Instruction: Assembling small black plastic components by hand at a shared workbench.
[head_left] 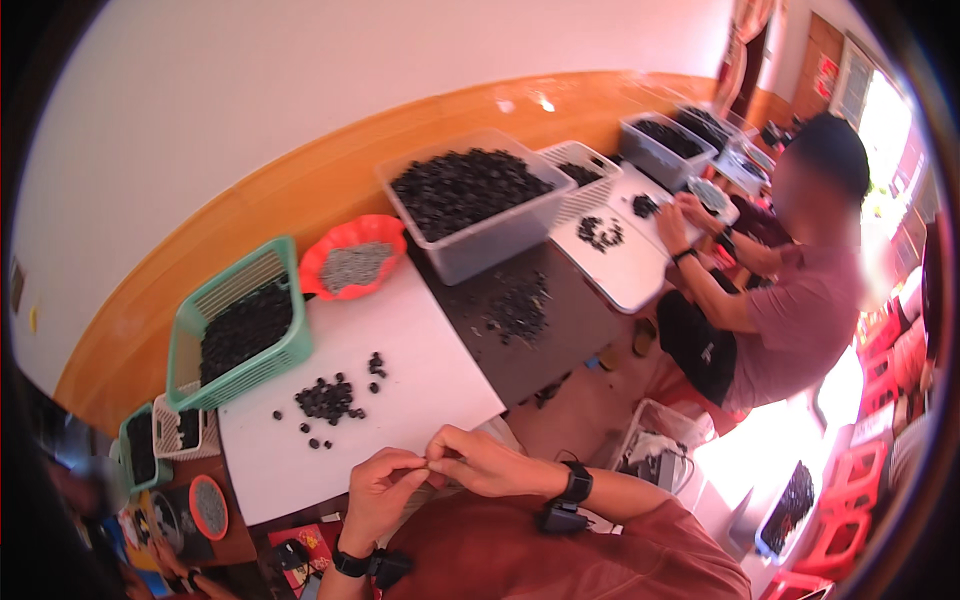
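Observation:
My left hand [383, 487] and my right hand [482, 462] meet in front of my body, just off the near edge of a white board [440, 370]. Thumbs and forefingers are pinched together at the tips, and whatever they hold is too small to make out. A loose pile of small black round parts [328, 400] lies on the board beyond my hands, with a few strays around it. Behind the pile stands a red scalloped bowl [313, 263] of small grey pieces. A green basket [240, 372] beside it contains more black parts.
A large clear bin [470, 262] heaped with black parts stands at the back. Scattered black bits [522, 308] lie on the dark tabletop [510, 365]. To the right, a co-worker [800, 290] handles parts over another white board [625, 285]. Red stools [850, 490] stand at far right.

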